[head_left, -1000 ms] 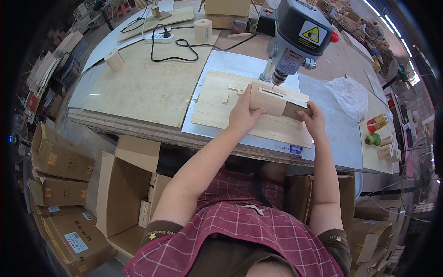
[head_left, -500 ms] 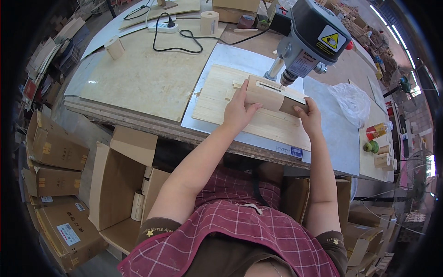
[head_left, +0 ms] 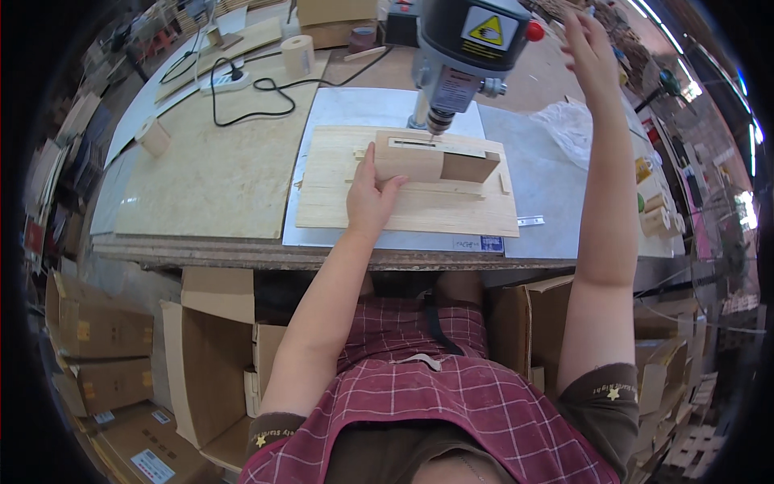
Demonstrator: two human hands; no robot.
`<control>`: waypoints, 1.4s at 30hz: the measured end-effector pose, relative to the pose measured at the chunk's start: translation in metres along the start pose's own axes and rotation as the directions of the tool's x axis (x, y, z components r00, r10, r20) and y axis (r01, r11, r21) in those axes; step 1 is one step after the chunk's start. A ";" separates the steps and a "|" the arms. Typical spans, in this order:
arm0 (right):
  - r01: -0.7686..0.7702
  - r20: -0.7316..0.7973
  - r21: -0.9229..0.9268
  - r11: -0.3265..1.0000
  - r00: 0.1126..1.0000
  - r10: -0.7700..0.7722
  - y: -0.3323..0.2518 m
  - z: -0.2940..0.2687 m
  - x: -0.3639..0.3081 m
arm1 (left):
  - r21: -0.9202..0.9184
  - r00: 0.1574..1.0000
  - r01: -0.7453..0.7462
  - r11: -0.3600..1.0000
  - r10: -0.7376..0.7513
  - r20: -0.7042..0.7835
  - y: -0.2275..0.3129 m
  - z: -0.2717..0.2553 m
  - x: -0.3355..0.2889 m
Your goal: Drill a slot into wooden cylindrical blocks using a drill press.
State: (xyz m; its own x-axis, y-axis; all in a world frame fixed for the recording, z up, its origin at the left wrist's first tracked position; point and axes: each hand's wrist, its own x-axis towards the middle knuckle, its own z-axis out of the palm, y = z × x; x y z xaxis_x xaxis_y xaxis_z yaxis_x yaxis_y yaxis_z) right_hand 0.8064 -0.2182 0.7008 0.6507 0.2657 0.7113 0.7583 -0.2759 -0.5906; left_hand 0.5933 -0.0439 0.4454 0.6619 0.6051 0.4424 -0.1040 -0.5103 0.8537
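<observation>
My left hand (head_left: 373,197) grips the left end of a pale wooden box-like block (head_left: 413,165), thumb on its near face and fingers along its side. The block has a slotted upper edge and a darker right part. It stands on a light wooden board (head_left: 326,181). Just above the slot is the chuck of a bench drill press (head_left: 439,121), its thin bit pointing down at the block; whether it touches is too small to tell. Raised at the right, my right hand (head_left: 592,56) is open and empty, near the drill's red knob (head_left: 534,31).
A white metal sheet (head_left: 322,105) lies beneath the board. A power strip (head_left: 226,81) with a black cable and two wooden cylinders (head_left: 298,56) are at the left. Plastic bag (head_left: 560,129) and more cylinders (head_left: 659,222) lie right. Cardboard boxes (head_left: 205,371) stand below the table.
My right hand has let go of the block's right end and risen beside the drill press. My left hand still holds the block. The whole view has shifted.
</observation>
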 end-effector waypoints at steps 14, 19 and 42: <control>0.315 0.124 -0.447 0.837 0.949 -0.291 -0.046 0.016 -0.060 | 0.020 1.000 0.004 1.000 -0.004 0.006 0.005 0.000 0.000; 0.300 0.078 -0.374 0.877 0.953 -0.293 -0.054 0.015 -0.109 | 0.009 0.999 -0.039 0.999 0.040 -0.024 0.003 0.000 0.001; 0.291 -0.249 -0.122 0.949 0.916 -0.313 0.002 0.069 -0.187 | -0.046 0.999 0.034 0.998 -0.033 0.015 0.005 0.002 0.002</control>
State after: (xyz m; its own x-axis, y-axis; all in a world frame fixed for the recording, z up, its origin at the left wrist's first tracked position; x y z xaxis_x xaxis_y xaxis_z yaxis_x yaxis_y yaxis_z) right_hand 0.6890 -0.2046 0.5401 0.3492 0.0997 0.9317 0.9042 -0.2968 -0.3071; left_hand 0.5954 -0.0463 0.4499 0.6757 0.6127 0.4098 -0.1156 -0.4610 0.8799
